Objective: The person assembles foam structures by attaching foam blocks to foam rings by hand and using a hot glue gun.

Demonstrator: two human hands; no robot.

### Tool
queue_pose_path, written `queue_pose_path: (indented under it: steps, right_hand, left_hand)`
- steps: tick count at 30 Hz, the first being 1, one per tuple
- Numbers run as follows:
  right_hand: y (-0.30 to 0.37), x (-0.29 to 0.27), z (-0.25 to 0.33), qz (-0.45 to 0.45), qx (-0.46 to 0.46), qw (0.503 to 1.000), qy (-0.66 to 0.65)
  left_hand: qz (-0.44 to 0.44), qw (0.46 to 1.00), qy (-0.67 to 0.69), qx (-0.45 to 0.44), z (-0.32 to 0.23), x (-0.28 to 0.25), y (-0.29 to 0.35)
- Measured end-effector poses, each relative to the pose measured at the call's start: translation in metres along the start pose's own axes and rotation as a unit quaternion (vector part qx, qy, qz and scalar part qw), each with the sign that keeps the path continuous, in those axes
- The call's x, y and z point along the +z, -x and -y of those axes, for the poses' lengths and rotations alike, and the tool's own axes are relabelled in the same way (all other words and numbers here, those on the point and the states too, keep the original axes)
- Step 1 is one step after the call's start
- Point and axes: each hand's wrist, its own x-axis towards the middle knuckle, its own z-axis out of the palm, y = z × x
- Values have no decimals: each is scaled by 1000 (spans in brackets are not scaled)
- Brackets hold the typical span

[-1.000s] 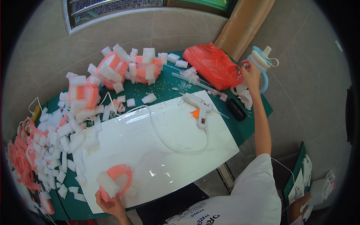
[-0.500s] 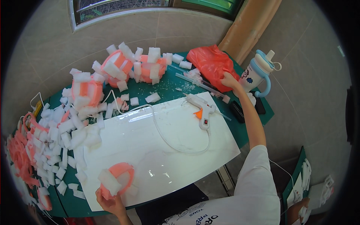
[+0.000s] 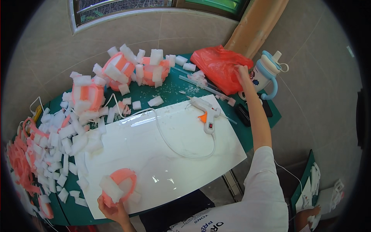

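At the near edge of the white board (image 3: 185, 139), my left hand (image 3: 113, 210) is closed round the lower side of a pink foam ring (image 3: 130, 178). A white foam block (image 3: 111, 188) sits against that ring's left side. My right arm reaches across to the far right, where my right hand (image 3: 242, 74) pinches the edge of a crumpled red plastic bag (image 3: 217, 67); the bag's contents are hidden. A white glue gun (image 3: 208, 116) with an orange trigger lies on the board between my hands, its cord looping leftward.
Pink rings with white blocks (image 3: 118, 73) stand along the back. White foam pieces (image 3: 58, 135) and pink strips (image 3: 21, 162) crowd the left. Clear sticks (image 3: 205, 88), a black case (image 3: 242, 115) and a white-blue tumbler (image 3: 264, 73) are at the right of the green table (image 3: 170, 87).
My right hand has moved slightly right and away from me, drawing the red bag's edge up with it. My left hand still holds the pink ring in the same place.
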Motion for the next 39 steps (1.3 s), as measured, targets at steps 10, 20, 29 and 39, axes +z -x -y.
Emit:
queue_pose_path:
  steps: [10,20,29,39]
  right_hand:
    - [83,40,51,98,-243,824,502]
    - [55,73,-9,324,-282,762,485]
    - [71,54,-34,213,-405,768,449]
    - [60,95,-38,209,-371,780,459]
  left_hand:
    - [-31,998,-15,-45,-4,-7,1]
    - [-32,999,-11,-33,-8,-1,0]
    - [-5,999,-39,10,-1,-12,2]
    - [-43,999,-6,-30,-7,-2,0]
